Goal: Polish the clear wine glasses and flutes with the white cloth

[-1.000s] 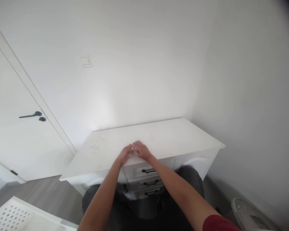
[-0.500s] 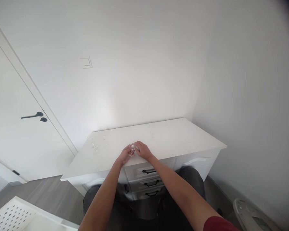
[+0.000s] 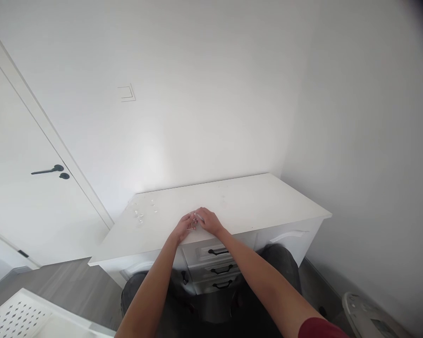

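Near the front edge of the white cabinet top (image 3: 261, 202), my left hand (image 3: 183, 227) and my right hand (image 3: 207, 220) meet. Between their curled fingers is a small clear, shiny piece (image 3: 193, 222), and both hands hold it. Its exact kind is too small and too covered by fingers to make out. To the left on the same top lie several small clear pieces (image 3: 139, 216), glassy and scattered. Very faint clear bits (image 3: 223, 195) lie behind my right hand.
Below the top are drawers with dark handles (image 3: 222, 269). A white door with a black handle (image 3: 47, 170) stands at the left, a light switch (image 3: 127, 93) on the wall. A white perforated piece (image 3: 17, 314) is at lower left, a pale appliance (image 3: 370, 319) at lower right.
My fingers have shifted slightly around the clear piece. Otherwise the hands and the scattered pieces stay where they were.
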Demonstrator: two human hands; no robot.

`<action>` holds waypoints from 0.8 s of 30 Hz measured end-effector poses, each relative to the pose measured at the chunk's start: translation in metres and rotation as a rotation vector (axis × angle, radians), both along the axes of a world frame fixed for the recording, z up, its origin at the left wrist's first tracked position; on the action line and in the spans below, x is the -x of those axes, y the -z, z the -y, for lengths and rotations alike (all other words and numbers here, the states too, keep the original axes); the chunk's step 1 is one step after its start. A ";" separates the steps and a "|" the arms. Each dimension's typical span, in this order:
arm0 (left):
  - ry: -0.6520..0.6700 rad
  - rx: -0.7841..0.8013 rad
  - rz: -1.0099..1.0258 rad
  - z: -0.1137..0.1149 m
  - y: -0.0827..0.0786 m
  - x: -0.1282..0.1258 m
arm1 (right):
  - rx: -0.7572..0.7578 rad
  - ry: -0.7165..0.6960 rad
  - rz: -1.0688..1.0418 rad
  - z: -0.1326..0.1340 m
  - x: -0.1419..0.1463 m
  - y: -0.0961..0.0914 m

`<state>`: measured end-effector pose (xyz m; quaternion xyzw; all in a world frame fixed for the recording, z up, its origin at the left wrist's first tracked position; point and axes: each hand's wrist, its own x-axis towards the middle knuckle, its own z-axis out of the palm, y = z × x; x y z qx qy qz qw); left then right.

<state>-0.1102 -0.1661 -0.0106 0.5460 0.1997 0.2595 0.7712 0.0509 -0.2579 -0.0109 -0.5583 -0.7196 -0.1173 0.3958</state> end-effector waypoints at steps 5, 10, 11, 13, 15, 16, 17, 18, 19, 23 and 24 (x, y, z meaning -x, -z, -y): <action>-0.027 0.018 0.011 0.003 -0.002 -0.001 | 0.013 0.004 0.001 -0.001 -0.001 0.000; 0.008 0.023 0.015 0.001 -0.001 0.000 | 0.011 0.051 -0.021 0.000 -0.002 0.001; 0.015 0.023 0.017 0.000 0.000 0.000 | 0.015 0.036 -0.012 0.000 -0.001 0.001; 0.023 0.023 0.022 -0.002 0.002 -0.001 | 0.027 -0.004 0.013 0.001 -0.001 0.001; 0.025 0.026 0.028 -0.003 0.004 -0.001 | 0.030 -0.001 0.010 0.001 0.000 0.001; 0.023 0.029 0.031 -0.003 0.004 -0.001 | 0.027 0.014 -0.001 0.001 0.000 0.001; 0.019 0.032 0.035 -0.003 0.005 -0.001 | 0.026 0.025 -0.009 0.001 0.000 0.001; 0.015 0.035 0.040 -0.003 0.005 -0.002 | 0.028 0.026 -0.011 0.000 0.000 0.001; 0.010 0.040 0.044 -0.003 0.005 -0.002 | 0.032 0.017 -0.009 0.000 0.000 0.002; 0.019 0.054 0.038 -0.003 0.002 -0.001 | 0.033 0.023 -0.036 0.000 -0.002 0.002; 0.028 0.054 0.031 -0.002 0.002 0.000 | 0.028 0.043 -0.057 0.000 -0.002 0.002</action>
